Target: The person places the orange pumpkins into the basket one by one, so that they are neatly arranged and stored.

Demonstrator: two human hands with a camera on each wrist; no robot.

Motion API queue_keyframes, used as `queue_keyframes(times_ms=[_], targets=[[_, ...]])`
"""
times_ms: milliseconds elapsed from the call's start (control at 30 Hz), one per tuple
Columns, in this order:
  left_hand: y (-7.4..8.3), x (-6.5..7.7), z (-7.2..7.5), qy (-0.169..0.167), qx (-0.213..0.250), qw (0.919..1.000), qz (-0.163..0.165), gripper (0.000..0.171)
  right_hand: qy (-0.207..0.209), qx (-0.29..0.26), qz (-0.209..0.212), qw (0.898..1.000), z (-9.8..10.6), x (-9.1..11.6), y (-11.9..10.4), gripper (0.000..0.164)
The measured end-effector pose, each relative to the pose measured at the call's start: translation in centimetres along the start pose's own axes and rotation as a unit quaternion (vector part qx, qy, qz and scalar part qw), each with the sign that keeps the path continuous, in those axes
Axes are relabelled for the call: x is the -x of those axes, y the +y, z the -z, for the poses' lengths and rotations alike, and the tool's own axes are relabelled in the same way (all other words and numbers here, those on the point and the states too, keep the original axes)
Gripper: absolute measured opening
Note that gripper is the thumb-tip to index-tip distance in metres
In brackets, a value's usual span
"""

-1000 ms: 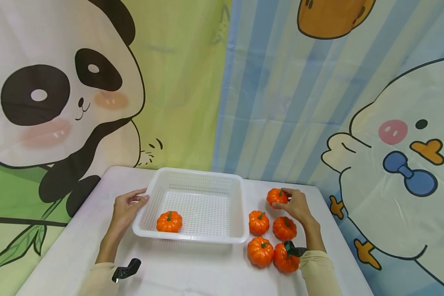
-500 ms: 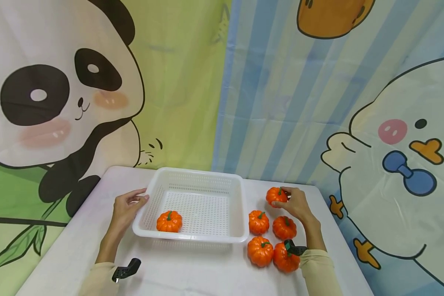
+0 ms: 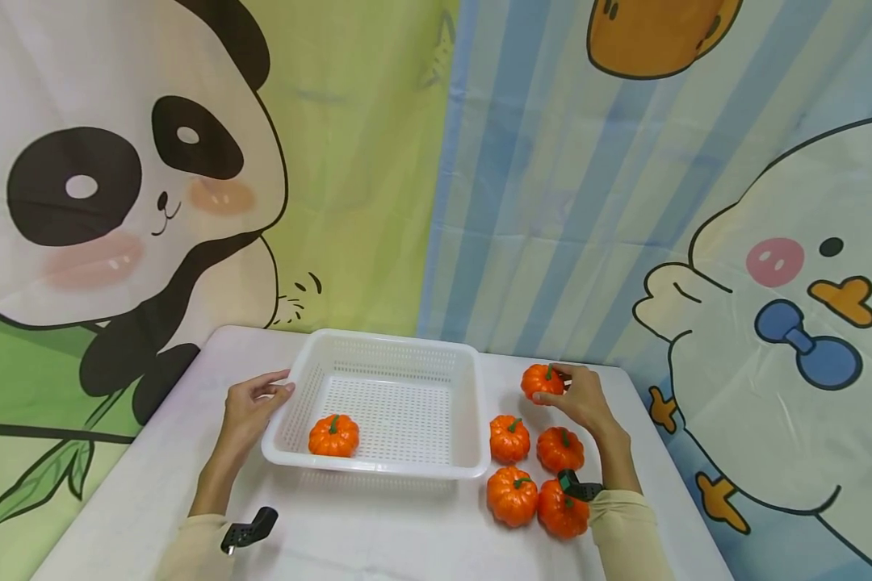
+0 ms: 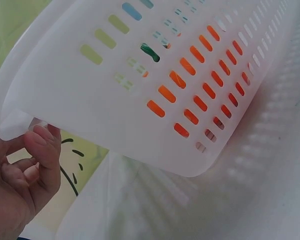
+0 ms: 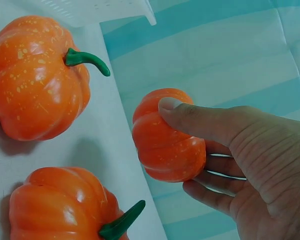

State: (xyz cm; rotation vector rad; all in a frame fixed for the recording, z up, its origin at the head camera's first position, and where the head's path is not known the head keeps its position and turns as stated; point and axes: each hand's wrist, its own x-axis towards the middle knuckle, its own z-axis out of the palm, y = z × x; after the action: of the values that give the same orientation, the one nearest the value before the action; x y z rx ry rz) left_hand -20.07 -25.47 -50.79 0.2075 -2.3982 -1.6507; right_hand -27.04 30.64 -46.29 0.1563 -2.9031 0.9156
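Note:
A white perforated plastic basket (image 3: 378, 468) rests on the table with one orange toy pumpkin (image 3: 333, 436) in its front left corner. My left hand (image 3: 250, 407) holds the basket's left rim; in the left wrist view, its curled fingers (image 4: 42, 142) are right at the lip. Thumb and fingers of my right hand (image 3: 581, 399) grip another toy pumpkin (image 5: 165, 145) at the back right, above the table. The right wrist view shows the thumb across its top and the other fingers partly hidden behind it.
Several more toy pumpkins, among them a back left one (image 3: 509, 440) and a front one (image 3: 512, 496), stand right of the basket on the white tablecloth (image 3: 363, 532). A printed cartoon curtain (image 3: 523, 202) hangs behind the table.
The pumpkin in my right hand has risen slightly and shifted a little to the left. My left hand and the basket stay in place.

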Motion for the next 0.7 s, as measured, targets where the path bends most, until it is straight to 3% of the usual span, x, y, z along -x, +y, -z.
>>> queue_keyframes(times_ms=[700], targets=[[0.26,0.12,-0.05,0.0,-0.002,1.0,0.007,0.049,-0.006,0.006,0.013,1.0,-0.02,0.17,-0.3,0.072]])
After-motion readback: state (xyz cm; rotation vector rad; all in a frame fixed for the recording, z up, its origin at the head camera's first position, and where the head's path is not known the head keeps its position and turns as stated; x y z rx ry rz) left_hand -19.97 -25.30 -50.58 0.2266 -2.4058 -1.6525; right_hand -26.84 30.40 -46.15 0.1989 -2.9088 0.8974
